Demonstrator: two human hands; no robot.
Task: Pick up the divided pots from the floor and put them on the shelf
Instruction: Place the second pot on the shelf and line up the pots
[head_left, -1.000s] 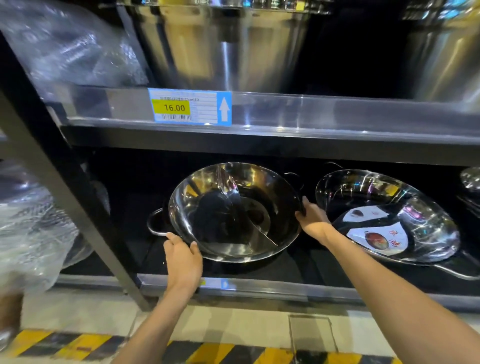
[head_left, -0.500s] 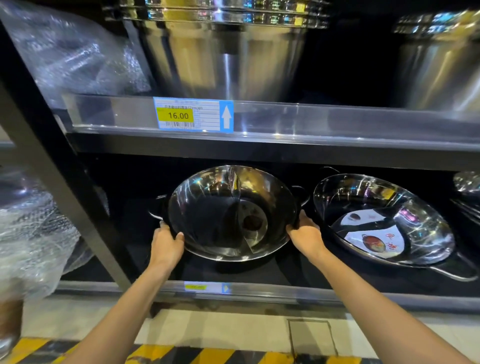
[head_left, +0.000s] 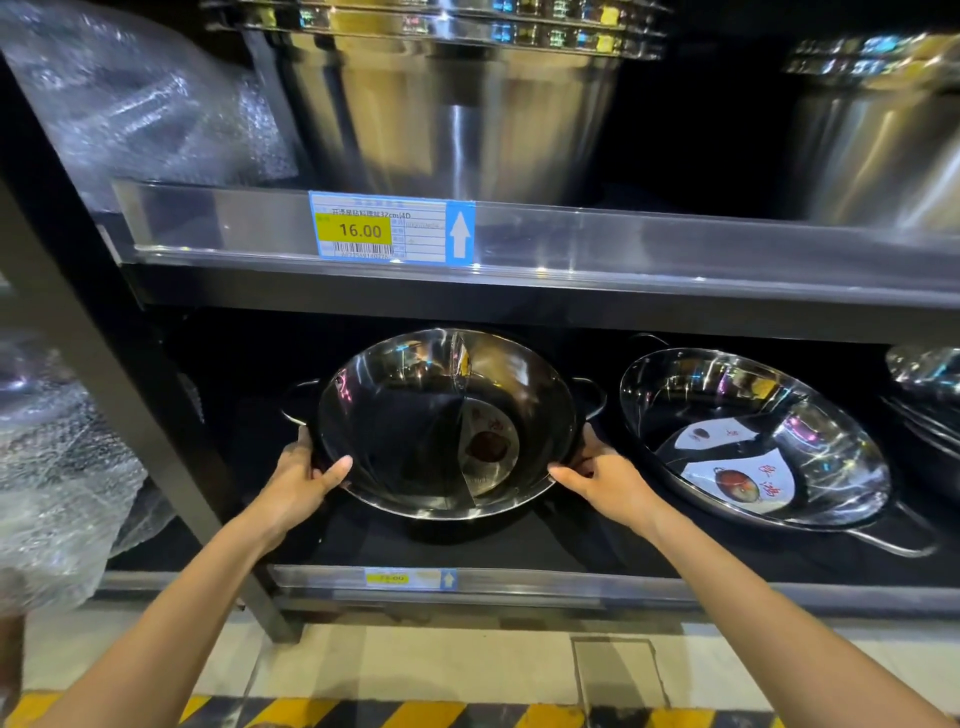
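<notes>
Both hands on the divided pot, tilted up on the bottom shelf!

Left hand and right hand clamp its rim, bare shelf in front, upper shelf edge close overhead. A label lies in its right half (print unreadable). Second pot leans just beside, labels inside; bubble wrap left.

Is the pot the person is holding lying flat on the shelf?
No, the divided pot is tipped up toward the camera, gripped at its rim by the left hand and right hand.
</notes>
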